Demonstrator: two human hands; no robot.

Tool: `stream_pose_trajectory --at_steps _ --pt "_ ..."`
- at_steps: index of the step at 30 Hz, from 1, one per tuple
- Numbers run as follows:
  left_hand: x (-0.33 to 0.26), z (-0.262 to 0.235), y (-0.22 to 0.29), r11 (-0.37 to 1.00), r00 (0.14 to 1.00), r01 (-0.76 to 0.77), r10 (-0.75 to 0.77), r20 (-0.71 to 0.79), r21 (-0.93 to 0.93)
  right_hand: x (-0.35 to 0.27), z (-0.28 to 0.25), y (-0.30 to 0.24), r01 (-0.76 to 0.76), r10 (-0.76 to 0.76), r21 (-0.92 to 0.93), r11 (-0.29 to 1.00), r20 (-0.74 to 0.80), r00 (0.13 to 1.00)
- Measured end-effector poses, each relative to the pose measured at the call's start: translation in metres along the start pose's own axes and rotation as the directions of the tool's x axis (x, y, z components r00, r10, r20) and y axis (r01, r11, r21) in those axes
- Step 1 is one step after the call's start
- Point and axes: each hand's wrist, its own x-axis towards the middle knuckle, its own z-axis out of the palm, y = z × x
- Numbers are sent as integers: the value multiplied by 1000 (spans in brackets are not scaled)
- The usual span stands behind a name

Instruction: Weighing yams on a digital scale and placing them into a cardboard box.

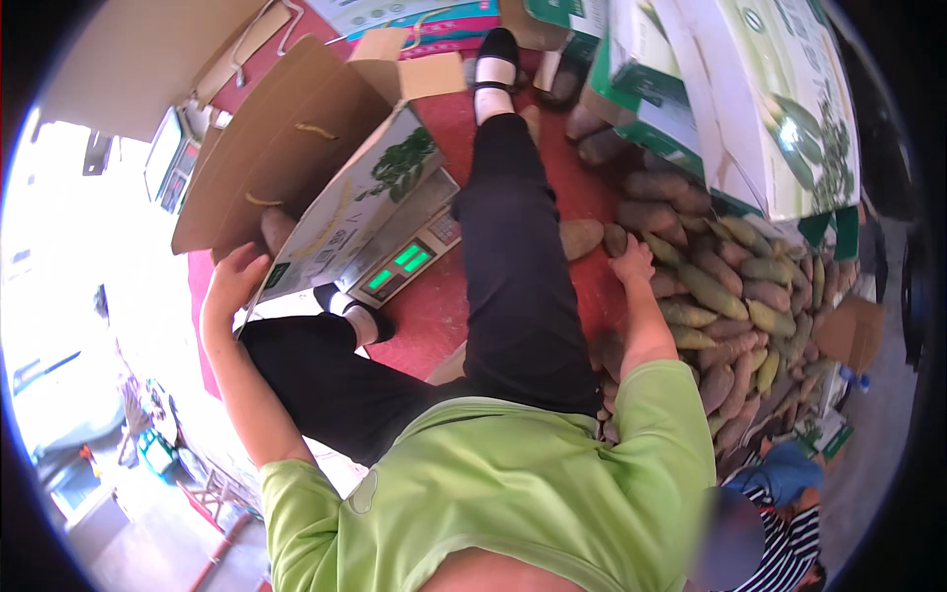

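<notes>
My left hand [235,284] is at the near left corner of an open cardboard box [330,212], its fingers curled over the rim. Inside the box, just beyond those fingers, shows the end of a reddish-brown radish [277,231]. The box stands tilted on a digital scale [404,264] with lit green displays. To the right, my right hand [632,262] is closed around the end of a dark, soil-covered radish [616,240]. Another brown radish [580,238] lies next to it, by my right leg.
A large heap of green and brown radishes [735,286] spreads on the right. Printed white-and-green cartons [740,109] stand behind it. My legs straddle the red floor covering [434,331]. A second scale [170,163] is at the far left. Someone in a striped top [789,538] is at the lower right.
</notes>
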Motion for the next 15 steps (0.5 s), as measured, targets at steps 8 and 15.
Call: stream_pose_trajectory --at_steps 8,15 --pt "-3 0 -3 1000 1000 11 -11 -21 22 39 26 1 10 -4 179 984 -31 1000" --pt "-8 -2 9 999 999 13 -15 -37 -34 37 23 10 66 -61 39 997 -115 992"
